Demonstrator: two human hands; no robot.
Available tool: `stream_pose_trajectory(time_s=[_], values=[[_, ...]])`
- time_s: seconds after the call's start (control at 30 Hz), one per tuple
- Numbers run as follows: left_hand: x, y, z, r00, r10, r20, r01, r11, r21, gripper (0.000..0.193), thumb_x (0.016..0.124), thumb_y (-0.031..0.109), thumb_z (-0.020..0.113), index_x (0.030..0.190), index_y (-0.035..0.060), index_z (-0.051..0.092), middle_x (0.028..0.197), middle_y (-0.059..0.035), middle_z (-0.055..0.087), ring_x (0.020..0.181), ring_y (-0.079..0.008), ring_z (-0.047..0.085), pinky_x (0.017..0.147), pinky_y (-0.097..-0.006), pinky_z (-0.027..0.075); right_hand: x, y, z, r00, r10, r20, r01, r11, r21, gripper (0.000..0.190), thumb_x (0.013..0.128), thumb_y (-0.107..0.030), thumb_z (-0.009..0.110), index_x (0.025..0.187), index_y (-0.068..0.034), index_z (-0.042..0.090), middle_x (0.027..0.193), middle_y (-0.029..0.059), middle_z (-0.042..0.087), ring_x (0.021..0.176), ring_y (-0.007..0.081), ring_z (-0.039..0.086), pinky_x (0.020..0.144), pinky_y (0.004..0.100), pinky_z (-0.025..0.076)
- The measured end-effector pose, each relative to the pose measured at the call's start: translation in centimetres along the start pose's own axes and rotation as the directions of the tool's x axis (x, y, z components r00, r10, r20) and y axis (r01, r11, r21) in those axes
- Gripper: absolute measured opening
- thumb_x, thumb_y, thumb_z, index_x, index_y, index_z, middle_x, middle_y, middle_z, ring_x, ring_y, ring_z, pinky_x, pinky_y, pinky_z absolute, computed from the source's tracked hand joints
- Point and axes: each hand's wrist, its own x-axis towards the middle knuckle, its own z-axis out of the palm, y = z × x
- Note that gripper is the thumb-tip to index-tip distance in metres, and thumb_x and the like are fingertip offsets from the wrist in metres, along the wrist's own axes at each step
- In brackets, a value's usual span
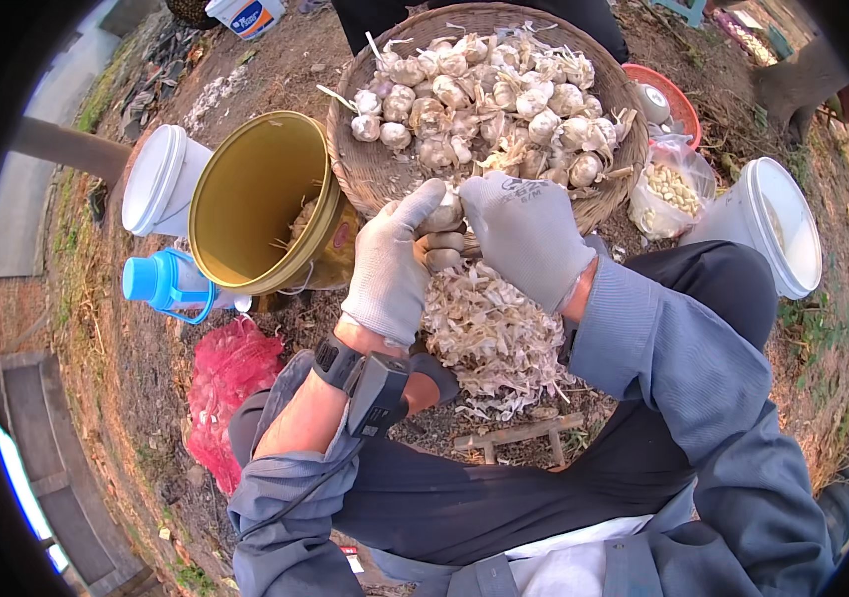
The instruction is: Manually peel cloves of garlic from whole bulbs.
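Note:
My left hand (pixel 398 261), in a pale knitted glove, holds a garlic bulb (pixel 443 213) between its thumb and fingers at the near rim of a round woven basket (pixel 365 175). Against the bulb's right side, my gloved right hand (pixel 525 224) is closed, its fingertips mostly hidden under the glove's back; whether they pinch a piece of it cannot be seen. Many garlic bulbs (pixel 451 89) with dry stems fill the basket. Below both hands lies a heap of papery garlic skins (pixel 492 328) between my legs.
Left of the basket stand a yellow bucket (pixel 245 201), a white bucket (pixel 163 179), a blue-capped jug (pixel 171 283) and a red mesh bag (pixel 230 388). To the right are a bag of peeled cloves (pixel 671 190), a white bucket (pixel 779 224) and an orange basket (pixel 682 104). Another person's dark-clothed legs (pixel 365 22) are beyond.

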Motion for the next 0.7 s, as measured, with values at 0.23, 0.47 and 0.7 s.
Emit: stream_pose_trajectory(time_s=[0.23,0.47,0.7], values=[[-0.7,-0.3,-0.4,0.993,0.104,-0.05,-0.096,0.986,0.138,0.02,0.101,0.009,0.07,0.114,-0.0026,0.06,0.095,-0.0161,0.073,0.071,-0.0214,0.071,0.06,-0.03,0.058,2.1,3.2,-1.7,0.968,0.248,0.019,-0.24,0.911,0.336,0.022,0.095,-0.023,0.065,0.088,-0.003,0.072,0.083,0.0209,0.071,0.08,0.0414,0.071,0.072,0.0487,0.055],[2.0,1.6,-3.2,0.989,0.133,0.064,-0.142,0.976,0.165,0.041,0.112,0.031,0.055,0.134,-0.0048,0.053,0.116,-0.0233,0.069,0.095,-0.0298,0.075,0.078,-0.0354,0.065,1.4,1.3,0.2,0.975,0.219,0.044,-0.222,0.929,0.298,0.022,0.098,-0.025,0.064,0.099,-0.006,0.075,0.087,0.0214,0.072,0.084,0.0415,0.072,0.075,0.0492,0.056],[2.5,1.1,-3.3,0.955,0.097,0.28,-0.12,0.991,0.064,0.04,0.113,0.033,0.055,0.14,0.0042,0.056,0.119,-0.0163,0.069,0.105,-0.0292,0.072,0.093,-0.0454,0.06,1.0,0.1,-1.1,0.975,0.123,0.183,-0.204,0.821,0.534,0.025,0.096,-0.022,0.064,0.102,-0.001,0.076,0.076,0.0157,0.071,0.071,0.0289,0.072,0.069,0.0404,0.056]])
